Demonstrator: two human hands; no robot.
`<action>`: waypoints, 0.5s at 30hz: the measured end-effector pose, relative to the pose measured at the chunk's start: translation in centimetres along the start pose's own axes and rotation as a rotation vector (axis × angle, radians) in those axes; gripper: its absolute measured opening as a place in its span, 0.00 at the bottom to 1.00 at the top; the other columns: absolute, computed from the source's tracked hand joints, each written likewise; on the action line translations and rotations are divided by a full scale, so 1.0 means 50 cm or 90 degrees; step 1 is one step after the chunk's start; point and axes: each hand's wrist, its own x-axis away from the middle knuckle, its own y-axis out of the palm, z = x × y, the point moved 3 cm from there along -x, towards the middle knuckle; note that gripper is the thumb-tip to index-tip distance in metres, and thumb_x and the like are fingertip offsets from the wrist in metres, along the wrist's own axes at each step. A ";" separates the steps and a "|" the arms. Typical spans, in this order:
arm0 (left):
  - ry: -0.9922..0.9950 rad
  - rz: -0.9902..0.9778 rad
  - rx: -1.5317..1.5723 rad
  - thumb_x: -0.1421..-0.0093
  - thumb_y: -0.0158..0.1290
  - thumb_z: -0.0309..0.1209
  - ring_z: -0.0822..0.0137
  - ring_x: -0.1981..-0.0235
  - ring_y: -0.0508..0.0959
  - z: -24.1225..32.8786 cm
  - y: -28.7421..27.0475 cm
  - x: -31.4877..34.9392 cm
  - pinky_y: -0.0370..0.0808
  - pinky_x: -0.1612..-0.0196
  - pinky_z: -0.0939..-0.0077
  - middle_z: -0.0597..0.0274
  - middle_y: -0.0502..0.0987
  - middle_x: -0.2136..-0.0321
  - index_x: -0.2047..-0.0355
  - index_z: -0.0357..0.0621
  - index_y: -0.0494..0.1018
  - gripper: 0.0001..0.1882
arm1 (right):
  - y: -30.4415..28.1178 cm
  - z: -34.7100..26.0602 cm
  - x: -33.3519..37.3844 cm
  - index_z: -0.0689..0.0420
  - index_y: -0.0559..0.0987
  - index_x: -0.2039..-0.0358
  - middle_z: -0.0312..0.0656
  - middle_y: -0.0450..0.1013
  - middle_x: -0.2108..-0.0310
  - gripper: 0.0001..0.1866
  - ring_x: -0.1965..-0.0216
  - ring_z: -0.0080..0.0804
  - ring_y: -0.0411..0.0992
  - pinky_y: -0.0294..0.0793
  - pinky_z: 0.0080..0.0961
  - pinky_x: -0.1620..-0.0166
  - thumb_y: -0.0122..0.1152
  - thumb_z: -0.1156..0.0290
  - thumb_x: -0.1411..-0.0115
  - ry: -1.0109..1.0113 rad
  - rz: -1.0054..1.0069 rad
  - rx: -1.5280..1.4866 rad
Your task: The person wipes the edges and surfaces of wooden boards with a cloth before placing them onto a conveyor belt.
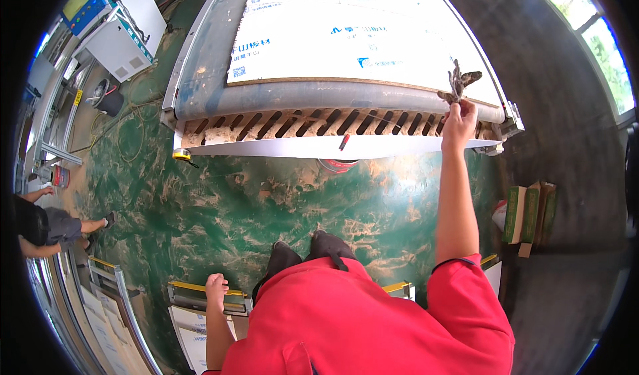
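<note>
Dark brown, crumpled and cloth-like, the thing point(458, 90) in your right hand point(459, 121) is gripped at its lower end between your thumb and fingers, its loose flaps sticking up and out past your fingertips. It sits over the right-hand end of the grey roller point(293, 97) and the near right corner of the white board point(299, 49); whether it touches either one, you cannot tell from here. The board spreads beyond your grip and to its left, with blue print across its face and a brown near edge. Just on your side of the roller, left of the grip, runs a slotted strip point(289, 123) dusted with tan powder. Farther left of your grip and nearer you, a small red pen-like thing point(344, 142) lies at the white edge below the slots, and a yellow tape measure point(182, 155) sits at that edge's far left end. Between them and slightly nearer you, part of a red bucket point(338, 166) shows under the edge. Right of the grip and nearer you, cardboard boxes point(529, 215) stand beside the dusty green floor point(233, 208). Your left hand point(216, 287), well left of the grip and much nearer your body, has its fingers curled beside a yellow-edged stand point(200, 288); you cannot tell whether anything is inside it.
</note>
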 end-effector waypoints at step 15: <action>-0.235 -0.051 0.016 0.34 0.50 0.35 0.73 0.78 0.74 -0.318 0.055 0.180 0.69 0.76 0.78 0.65 0.75 0.74 0.56 0.49 0.72 0.09 | -0.031 0.080 0.044 0.59 0.72 0.68 0.37 0.70 0.76 0.03 0.81 0.24 0.66 0.66 0.24 0.78 0.56 0.75 0.38 0.053 -0.056 0.047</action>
